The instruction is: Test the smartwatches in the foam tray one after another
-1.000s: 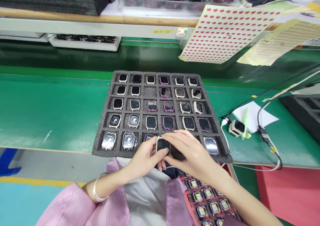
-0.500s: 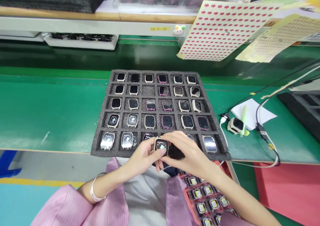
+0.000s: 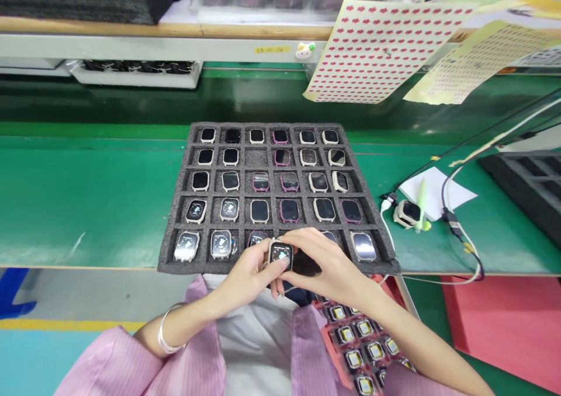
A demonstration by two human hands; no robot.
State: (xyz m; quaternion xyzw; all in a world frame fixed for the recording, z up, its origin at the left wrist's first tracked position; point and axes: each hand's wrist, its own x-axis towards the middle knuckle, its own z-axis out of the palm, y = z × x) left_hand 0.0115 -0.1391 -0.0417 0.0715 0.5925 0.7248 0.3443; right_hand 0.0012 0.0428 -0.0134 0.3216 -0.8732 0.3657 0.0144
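Observation:
Between my two hands, over the front edge of the tray, is a smartwatch [image 3: 281,252] with no strap and a lit screen. My left hand [image 3: 256,267] is closed on its left side, the thumb lying on the screen. The fingers of my right hand [image 3: 318,259] grip its right edge. Beneath and beyond them lies a dark foam tray [image 3: 267,223] divided into cells, most holding a watch body in white, silver or purple. Several watches at the left front, such as a silver watch [image 3: 187,246], have lit screens. My right hand hides part of the front row.
On the right lie a single watch [image 3: 407,214], a green pen [image 3: 421,200], white paper [image 3: 438,188] and cables [image 3: 453,223]. Sticker sheets [image 3: 385,51] hang from the shelf. A red tray of watch parts [image 3: 366,343] sits below my right forearm.
The view has shifted slightly, so the tray and bench items appear a little further left. Both hands keep the same hold on the smartwatch.

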